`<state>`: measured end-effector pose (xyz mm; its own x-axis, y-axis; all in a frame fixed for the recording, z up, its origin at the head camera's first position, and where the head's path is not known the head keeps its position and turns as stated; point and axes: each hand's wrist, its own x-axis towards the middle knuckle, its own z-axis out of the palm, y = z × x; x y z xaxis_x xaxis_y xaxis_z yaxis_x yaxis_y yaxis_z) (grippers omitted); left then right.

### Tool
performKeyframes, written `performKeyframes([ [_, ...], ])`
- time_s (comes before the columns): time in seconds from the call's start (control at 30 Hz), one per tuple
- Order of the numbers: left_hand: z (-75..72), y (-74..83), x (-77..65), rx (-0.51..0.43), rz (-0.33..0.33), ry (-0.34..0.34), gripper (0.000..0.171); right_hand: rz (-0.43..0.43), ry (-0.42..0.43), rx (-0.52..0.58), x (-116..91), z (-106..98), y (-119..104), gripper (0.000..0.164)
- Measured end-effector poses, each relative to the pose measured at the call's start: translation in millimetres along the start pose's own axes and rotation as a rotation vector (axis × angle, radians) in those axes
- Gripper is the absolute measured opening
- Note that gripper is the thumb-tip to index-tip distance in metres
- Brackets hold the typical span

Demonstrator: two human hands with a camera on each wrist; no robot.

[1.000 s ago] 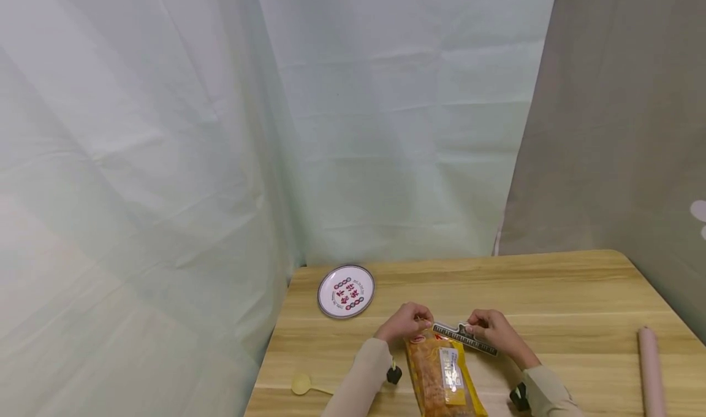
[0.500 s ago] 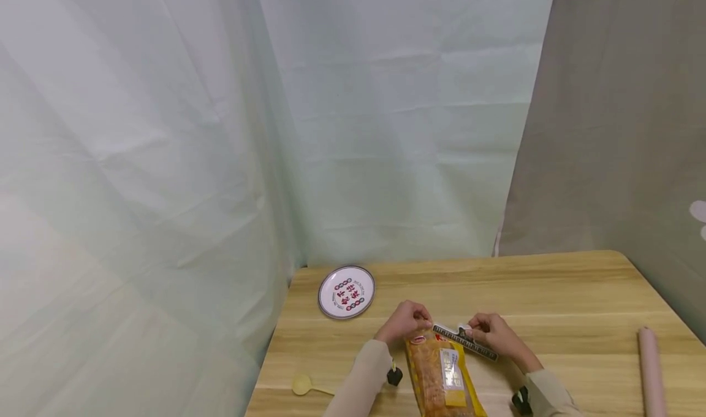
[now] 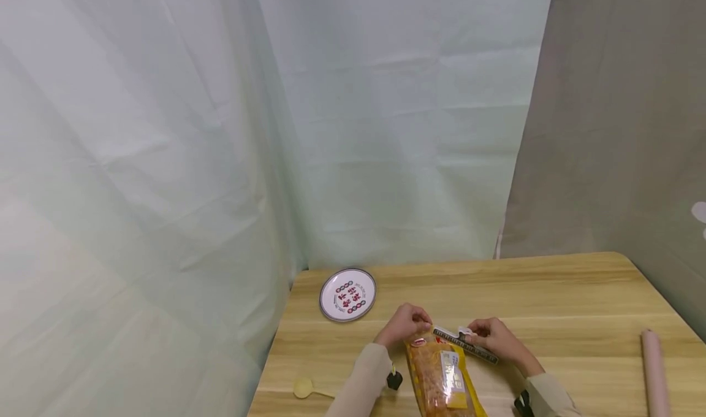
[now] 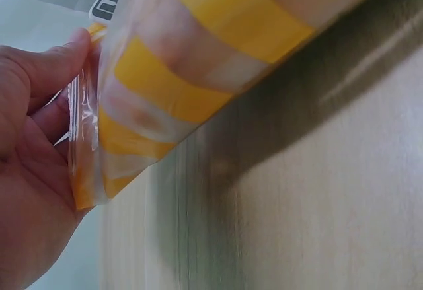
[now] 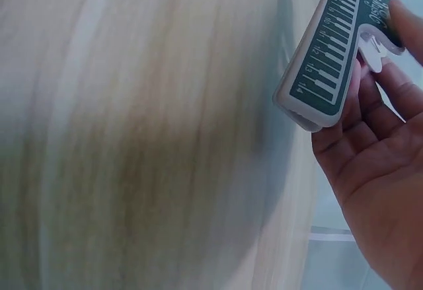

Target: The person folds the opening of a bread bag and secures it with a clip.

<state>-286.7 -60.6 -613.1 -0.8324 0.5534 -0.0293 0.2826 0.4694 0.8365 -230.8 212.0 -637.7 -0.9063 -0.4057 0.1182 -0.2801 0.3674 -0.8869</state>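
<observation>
A clear and yellow plastic bag of bread lies on the table before the person, its top end raised between the hands. The left hand pinches the upper left corner of the bag; in the left wrist view, thumb and fingers grip the sealed edge of the striped bag. With thumb and fingers, the right hand holds a long bag clip by its handle. Piano keys and numbers are printed on the clip. Slanting across the bag's top, the clip reaches close to the left fingertips. Whether its jaws are apart there cannot be seen.
A round white plate with red characters stands at the back left of the wooden table. A pale yellow spoon lies left of the left forearm. Toward the right edge is a pink roll. Curtains hang behind and beside the table.
The right hand has lowered slightly at the clip's handle, and the clip shows less of its printed face. The left hand keeps its pinch on the bag corner.
</observation>
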Motion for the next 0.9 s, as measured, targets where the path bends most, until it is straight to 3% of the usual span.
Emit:
performKeyframes([
  [0.3,-2.7,-6.2,0.2,-0.015,0.000,0.009,0.006,-0.054,0.042,0.001,-3,-1,-1,0.013],
  [0.63,-4.6,-11.7,-1.1,-0.032,-0.020,-0.003,0.009,0.025,0.045,0.033,-7,-3,-2,0.015],
  [0.9,-1.7,-18.6,-3.8,-0.036,-0.006,0.033,0.010,0.025,0.053,0.013,-7,-3,2,0.013],
])
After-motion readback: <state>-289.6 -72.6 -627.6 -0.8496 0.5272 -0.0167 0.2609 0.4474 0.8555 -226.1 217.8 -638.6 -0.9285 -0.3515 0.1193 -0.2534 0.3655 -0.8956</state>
